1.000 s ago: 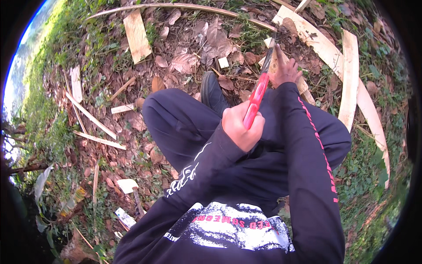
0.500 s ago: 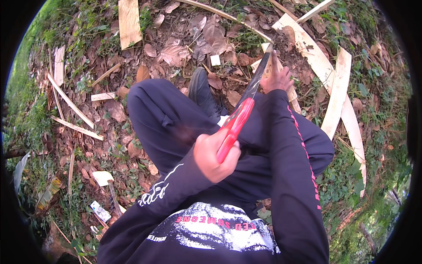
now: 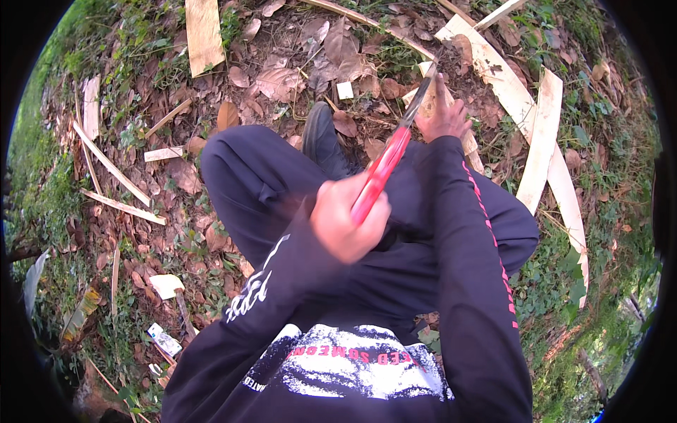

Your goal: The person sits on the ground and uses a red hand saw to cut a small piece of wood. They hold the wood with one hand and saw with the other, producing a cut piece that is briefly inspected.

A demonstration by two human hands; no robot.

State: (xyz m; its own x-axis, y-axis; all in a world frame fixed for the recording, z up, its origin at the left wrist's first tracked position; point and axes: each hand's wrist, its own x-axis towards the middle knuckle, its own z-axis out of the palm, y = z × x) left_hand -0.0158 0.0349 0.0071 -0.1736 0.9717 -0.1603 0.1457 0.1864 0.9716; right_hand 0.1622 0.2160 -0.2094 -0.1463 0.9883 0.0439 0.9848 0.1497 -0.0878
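My left hand (image 3: 350, 220) is wrapped round the red handle (image 3: 381, 173) of a hand saw. The saw's dark blade (image 3: 421, 96) slants up and to the right, its tip close to the end of a short piece of pale wood (image 3: 474, 156). On that wood lies my right hand (image 3: 444, 120), index finger stretched forward beside the blade and the other fingers bent over the piece. Part of the wood is hidden under this hand. I sit cross-legged, and the saw passes above my legs (image 3: 261, 176).
Long pale boards (image 3: 543, 141) lie crossed at the right. A short board (image 3: 204, 35) rests at the upper left, with thin strips (image 3: 111, 163) below it. A small white block (image 3: 345, 90) and a white box (image 3: 164, 340) lie among dry leaves, soil and grass.
My left hand and the saw's handle have shifted slightly, and the saw is turned to show less of its blade. My right hand stays on the wood.
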